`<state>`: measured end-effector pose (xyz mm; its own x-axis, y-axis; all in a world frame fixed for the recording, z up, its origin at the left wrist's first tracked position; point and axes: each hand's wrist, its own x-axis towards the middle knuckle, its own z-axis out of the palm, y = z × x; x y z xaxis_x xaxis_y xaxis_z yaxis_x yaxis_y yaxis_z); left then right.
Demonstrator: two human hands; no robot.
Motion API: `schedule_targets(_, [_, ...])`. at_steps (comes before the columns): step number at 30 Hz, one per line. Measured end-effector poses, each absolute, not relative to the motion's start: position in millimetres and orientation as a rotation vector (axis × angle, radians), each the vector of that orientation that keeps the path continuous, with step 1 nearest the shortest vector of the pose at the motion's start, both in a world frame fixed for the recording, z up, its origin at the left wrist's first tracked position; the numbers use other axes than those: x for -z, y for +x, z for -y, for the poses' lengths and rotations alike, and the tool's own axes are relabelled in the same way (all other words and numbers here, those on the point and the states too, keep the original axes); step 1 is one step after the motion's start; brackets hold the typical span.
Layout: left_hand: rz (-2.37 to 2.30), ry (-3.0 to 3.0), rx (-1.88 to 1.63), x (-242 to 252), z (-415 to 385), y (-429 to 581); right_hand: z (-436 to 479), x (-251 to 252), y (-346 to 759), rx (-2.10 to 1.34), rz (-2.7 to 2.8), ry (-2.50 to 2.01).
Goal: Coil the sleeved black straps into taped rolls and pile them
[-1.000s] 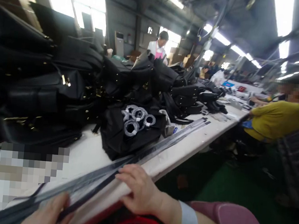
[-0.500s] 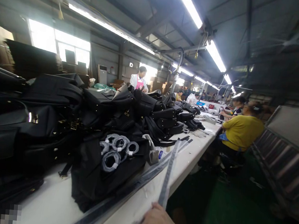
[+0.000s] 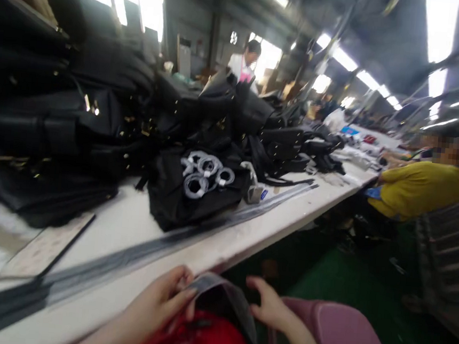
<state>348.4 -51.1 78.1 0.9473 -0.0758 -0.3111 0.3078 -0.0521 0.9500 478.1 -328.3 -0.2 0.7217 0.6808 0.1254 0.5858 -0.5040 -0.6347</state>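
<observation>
Low in the head view, my left hand (image 3: 157, 305) pinches one end of a thin grey strip (image 3: 224, 295) that arches over my lap. My right hand (image 3: 269, 306) touches the strip's other side with curled fingers. Just beyond them, long dark strips (image 3: 134, 254) lie flat along the front edge of the white table (image 3: 128, 222). A black bag (image 3: 187, 200) with several grey coiled rolls (image 3: 203, 172) on top lies behind the strips.
Piles of black bags (image 3: 78, 110) fill the table's left and middle. A person in a yellow shirt (image 3: 416, 188) sits at the right, another in white and pink (image 3: 244, 66) stands far back. A pink seat (image 3: 339, 337) is beside me.
The camera tipped up and came back down. My right hand lifted one strip off the table; now both hands hold it bent in an arch over my lap.
</observation>
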Motion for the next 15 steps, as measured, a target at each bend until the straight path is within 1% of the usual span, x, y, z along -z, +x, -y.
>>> schedule_targets(4, [-0.095,1.455,0.429,-81,79,357,291,-11,465,-0.520,1.257,-1.978])
schedule_targets(6, [-0.069,1.415,0.421,-75,76,358,271,-12,467,-0.586,1.273,-1.909])
schedule_targets(7, [-0.079,1.414,0.410,-71,71,356,264,-12,471,-0.552,1.263,-1.932])
schedule_targets(9, [-0.112,1.442,0.446,-64,54,347,261,-10,484,-0.364,1.241,-2.053])
schedule_targets(12, [-0.122,1.420,0.684,-51,22,324,273,-9,515,-0.063,1.248,-2.194])
schedule_targets(15, [-0.146,1.269,0.897,-38,-5,299,287,-10,544,0.025,1.304,-2.269])
